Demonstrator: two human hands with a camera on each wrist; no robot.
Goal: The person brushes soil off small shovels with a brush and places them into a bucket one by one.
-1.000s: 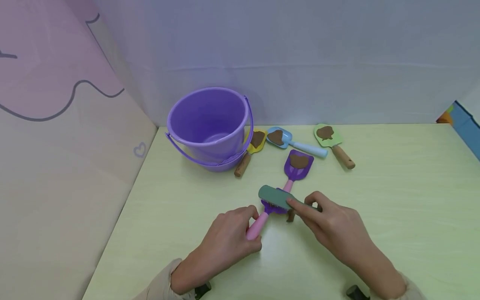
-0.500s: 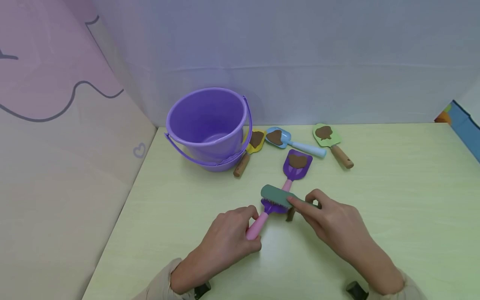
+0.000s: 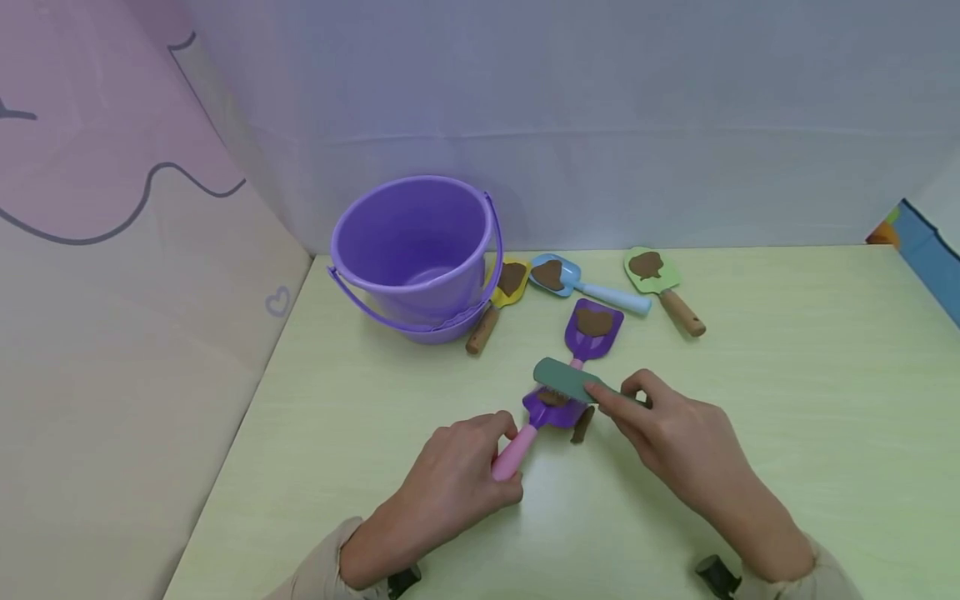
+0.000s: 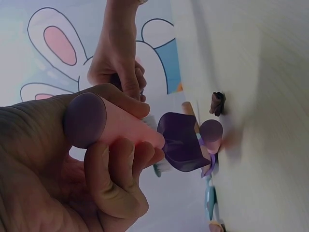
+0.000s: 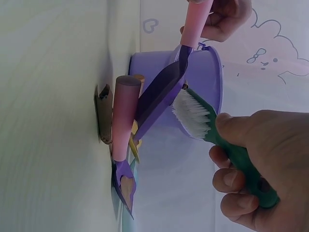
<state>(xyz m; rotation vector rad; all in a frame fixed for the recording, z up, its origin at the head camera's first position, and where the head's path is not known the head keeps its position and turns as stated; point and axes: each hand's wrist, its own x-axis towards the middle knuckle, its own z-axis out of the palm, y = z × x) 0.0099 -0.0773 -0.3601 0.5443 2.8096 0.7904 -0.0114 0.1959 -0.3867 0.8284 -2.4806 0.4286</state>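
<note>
My left hand [image 3: 465,467] grips the pink handle of a small purple toy shovel [image 3: 564,416], tilted above the table. A brown patch [image 3: 553,398] shows on its blade. My right hand [image 3: 686,442] holds a green brush [image 3: 564,379], index finger along its back. In the right wrist view, the white bristles [image 5: 189,115] are close to the shovel blade's upper face. Below the blade, a brown curled piece [image 5: 104,113] lies on the table, beside the pink handle of a second purple shovel [image 3: 581,343], which points away from me and has a brown patch.
A purple bucket [image 3: 420,242] with its handle down stands at the back left. Yellow [image 3: 516,285], blue [image 3: 592,287] and green [image 3: 654,275] toy shovels, each with a brown patch, lie along the back. A wall panel edges the table's left side.
The brush has moved up and to the right across the held shovel, uncovering the brown patch on its blade. My left hand and the shovel stay nearly still.
</note>
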